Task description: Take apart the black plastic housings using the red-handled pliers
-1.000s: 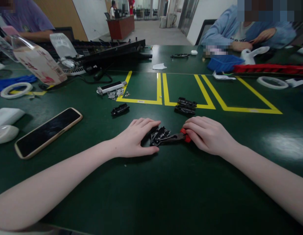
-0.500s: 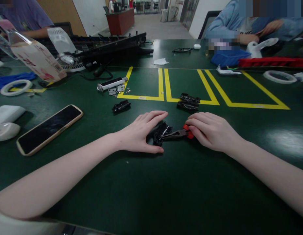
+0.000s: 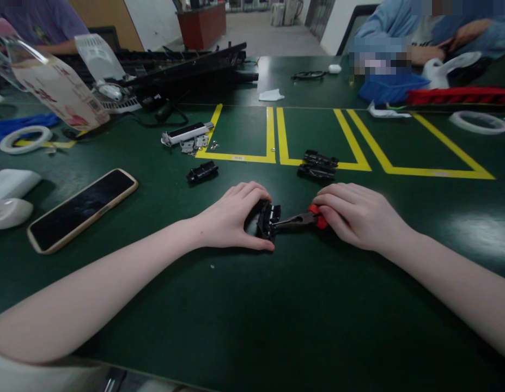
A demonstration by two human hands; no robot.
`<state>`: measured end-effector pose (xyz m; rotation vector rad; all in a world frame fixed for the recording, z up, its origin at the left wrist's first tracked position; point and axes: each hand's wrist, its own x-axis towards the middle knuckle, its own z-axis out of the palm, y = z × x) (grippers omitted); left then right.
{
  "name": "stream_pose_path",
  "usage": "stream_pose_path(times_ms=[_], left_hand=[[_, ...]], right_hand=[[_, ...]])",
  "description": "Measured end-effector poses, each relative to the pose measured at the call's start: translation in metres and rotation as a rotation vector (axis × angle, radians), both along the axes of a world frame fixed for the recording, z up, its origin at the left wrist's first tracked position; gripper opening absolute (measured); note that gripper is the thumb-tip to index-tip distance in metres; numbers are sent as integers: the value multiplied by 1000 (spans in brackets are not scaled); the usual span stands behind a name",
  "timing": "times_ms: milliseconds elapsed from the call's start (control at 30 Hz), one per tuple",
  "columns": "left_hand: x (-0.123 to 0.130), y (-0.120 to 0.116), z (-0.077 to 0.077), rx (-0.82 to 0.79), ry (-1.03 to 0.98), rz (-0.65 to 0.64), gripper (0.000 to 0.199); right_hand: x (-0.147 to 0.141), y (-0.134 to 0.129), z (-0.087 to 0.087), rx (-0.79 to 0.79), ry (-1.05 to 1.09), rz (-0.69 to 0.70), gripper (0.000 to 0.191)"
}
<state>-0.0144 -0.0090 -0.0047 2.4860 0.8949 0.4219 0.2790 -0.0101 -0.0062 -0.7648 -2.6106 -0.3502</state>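
Observation:
My left hand (image 3: 239,218) grips a small black plastic part (image 3: 266,222) between the fingertips at its far end and the thumb at its near end. A light metallic strip shows along the part's top. From the right, needle-nose pliers (image 3: 298,219) with red handles reach across to the part, their tips at its right side. My right hand (image 3: 354,215) is closed around those handles, which are mostly hidden in the palm. Whether the jaws pinch anything is too small to tell. Similar black parts lie beyond: one (image 3: 202,172) at left, a pair (image 3: 317,165) at right.
A phone (image 3: 83,209) lies at left. Yellow tape outlines (image 3: 323,162) mark the green table, with a white-and-black device (image 3: 189,133) and small metal pieces beside them. Farther back are a large black assembly (image 3: 190,76), a bottle (image 3: 60,90), a blue bin (image 3: 393,89) and two people.
My left fingertips and thumb have closed onto the black part, which has turned more upright in view. The pliers stay at its right side. The camera view has shifted slightly.

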Motion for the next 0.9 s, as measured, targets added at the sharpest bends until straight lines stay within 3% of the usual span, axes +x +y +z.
stream_pose_path(times_ms=[433,633,900], left_hand=[[3,-5,1,45,40,56,69],[4,-6,1,81,51,77,69],[4,-7,-2,124,32,34,92]], right_hand=[[-2,-3,0,-75,-26,-76,24],[-4,-2,0,-32,-40,-59,24],[-4,-2,-1,-8,-48,-58,23]])
